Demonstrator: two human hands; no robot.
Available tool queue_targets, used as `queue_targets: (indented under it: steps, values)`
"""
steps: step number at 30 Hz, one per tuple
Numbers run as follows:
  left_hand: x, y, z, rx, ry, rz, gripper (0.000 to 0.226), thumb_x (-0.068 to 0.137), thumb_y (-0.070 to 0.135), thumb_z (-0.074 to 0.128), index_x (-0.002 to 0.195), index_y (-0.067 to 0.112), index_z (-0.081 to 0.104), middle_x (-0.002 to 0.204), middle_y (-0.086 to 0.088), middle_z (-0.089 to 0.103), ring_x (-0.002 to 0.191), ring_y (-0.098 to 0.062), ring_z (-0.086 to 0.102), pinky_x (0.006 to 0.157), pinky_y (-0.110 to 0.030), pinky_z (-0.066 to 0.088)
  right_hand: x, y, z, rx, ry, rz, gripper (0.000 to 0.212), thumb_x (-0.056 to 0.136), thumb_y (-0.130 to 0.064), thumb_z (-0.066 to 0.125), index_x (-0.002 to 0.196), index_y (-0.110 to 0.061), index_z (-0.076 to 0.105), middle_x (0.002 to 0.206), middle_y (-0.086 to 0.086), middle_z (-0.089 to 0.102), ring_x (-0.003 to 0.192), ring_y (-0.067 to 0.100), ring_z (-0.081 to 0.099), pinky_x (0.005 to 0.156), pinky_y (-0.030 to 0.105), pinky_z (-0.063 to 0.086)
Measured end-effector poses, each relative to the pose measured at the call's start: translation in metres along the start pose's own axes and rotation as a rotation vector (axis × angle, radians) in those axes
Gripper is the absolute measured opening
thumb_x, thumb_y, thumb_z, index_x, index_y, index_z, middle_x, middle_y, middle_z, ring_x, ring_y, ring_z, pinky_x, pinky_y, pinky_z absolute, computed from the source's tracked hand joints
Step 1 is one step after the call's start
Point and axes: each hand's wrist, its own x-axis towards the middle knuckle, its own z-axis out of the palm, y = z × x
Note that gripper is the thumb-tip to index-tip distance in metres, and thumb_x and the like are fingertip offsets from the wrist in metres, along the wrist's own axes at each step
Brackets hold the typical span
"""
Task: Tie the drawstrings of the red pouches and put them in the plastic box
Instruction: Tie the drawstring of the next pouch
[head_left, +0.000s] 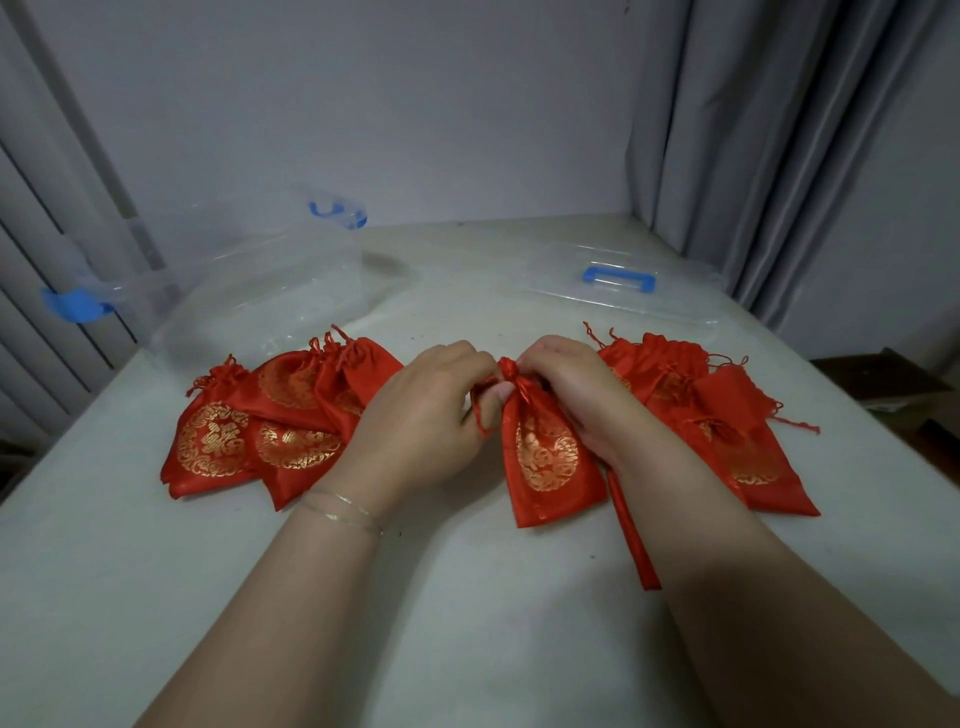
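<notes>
Near the middle of the tabletop (467, 597), the left hand (421, 415) and right hand (571, 389) both pinch the strings of one red pouch (545, 457), and a loose pull could undo the knot.

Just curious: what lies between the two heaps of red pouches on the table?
In the head view, both hands, left hand and right hand, pinching the drawstring of one red pouch.

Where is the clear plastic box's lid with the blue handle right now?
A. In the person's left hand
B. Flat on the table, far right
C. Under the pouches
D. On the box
B: the lid lies flat on the table at far right, apart from the open plastic box.
</notes>
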Motion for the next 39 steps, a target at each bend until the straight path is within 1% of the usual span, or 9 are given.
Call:
queue_targets:
  steps: [2,6,16,20,24,27,32,35,39]
  values:
    - [0.000,0.003,-0.001,0.003,0.011,0.019,0.031,0.091,0.046,0.042,0.084,0.022,0.060,0.084,0.009,0.052,0.082,-0.014,0.051,0.067,-0.036,0.046,0.000,0.001,-0.001,0.337,-0.150,0.216,0.012,0.077,-0.010,0.054,0.065,-0.009,0.055,0.061,0.007,0.051,0.057,0.019,0.051,0.063,0.035,0.042]
    - [0.000,0.006,-0.002,-0.017,0.078,0.044,0.031,0.089,0.045,0.046,0.085,0.020,0.063,0.089,0.010,0.051,0.086,-0.013,0.049,0.067,-0.035,0.045,0.000,0.000,-0.005,0.403,-0.306,0.286,0.008,0.080,-0.013,0.052,0.076,-0.006,0.055,0.064,0.010,0.052,0.053,0.019,0.054,0.057,0.031,0.047]
    - [0.002,0.003,-0.009,-0.242,0.040,-0.078,0.028,0.089,0.037,0.047,0.090,0.020,0.068,0.089,0.012,0.066,0.085,-0.006,0.045,0.075,-0.008,0.032,-0.003,0.000,-0.004,-0.311,-0.190,-0.337,0.023,0.089,-0.003,0.053,0.079,-0.023,0.051,0.049,-0.013,0.042,0.045,0.000,0.038,0.048,0.012,0.031]
    - [0.002,0.006,-0.011,-0.458,0.027,-0.244,0.027,0.087,0.033,0.048,0.089,0.019,0.071,0.087,0.006,0.069,0.090,-0.012,0.054,0.080,-0.021,0.041,-0.002,0.001,-0.003,-0.511,-0.077,-0.440,0.016,0.087,-0.011,0.057,0.083,-0.026,0.051,0.057,-0.010,0.048,0.053,0.002,0.043,0.053,0.019,0.034]
    - [0.004,0.007,-0.014,-0.713,0.090,-0.421,0.029,0.092,0.030,0.054,0.072,0.014,0.068,0.078,-0.016,0.068,0.065,-0.017,0.056,0.061,-0.028,0.041,-0.006,-0.002,0.009,-0.084,-0.132,-0.217,0.019,0.088,-0.006,0.049,0.076,-0.021,0.053,0.062,0.005,0.047,0.055,0.010,0.041,0.052,0.024,0.032]
    - [0.005,0.011,-0.014,-0.732,0.133,-0.500,0.036,0.094,0.030,0.056,0.065,0.009,0.063,0.058,-0.002,0.059,0.046,-0.003,0.044,0.048,-0.015,0.034,-0.008,-0.005,0.015,0.250,-0.184,-0.027,0.021,0.087,-0.006,0.045,0.073,-0.019,0.053,0.065,0.000,0.048,0.062,0.012,0.045,0.058,0.026,0.037]
    - [0.005,0.005,-0.008,-0.799,0.069,-0.610,0.027,0.090,0.021,0.062,0.068,0.006,0.062,0.043,0.012,0.052,0.040,0.002,0.045,0.044,-0.010,0.036,-0.012,0.000,0.015,-0.562,-0.108,-0.346,0.004,0.097,-0.015,0.038,0.097,-0.017,0.042,0.077,-0.006,0.051,0.067,0.007,0.049,0.060,0.024,0.037]
    - [0.005,0.000,-0.006,-0.909,0.031,-0.662,0.005,0.084,0.008,0.067,0.079,0.006,0.068,0.065,0.002,0.066,0.057,0.000,0.060,0.058,-0.011,0.048,-0.013,0.003,0.015,-0.728,-0.077,-0.430,0.004,0.098,-0.017,0.036,0.102,-0.017,0.037,0.084,0.004,0.057,0.074,0.024,0.057,0.064,0.035,0.042]
    - [0.004,-0.001,-0.008,-0.904,0.031,-0.682,0.005,0.083,-0.003,0.065,0.082,0.001,0.067,0.055,0.004,0.065,0.048,0.001,0.059,0.050,-0.009,0.045,-0.015,0.000,0.016,-0.841,-0.022,-0.536,0.006,0.097,-0.017,0.039,0.103,-0.017,0.041,0.090,-0.002,0.049,0.075,0.024,0.053,0.061,0.032,0.033]
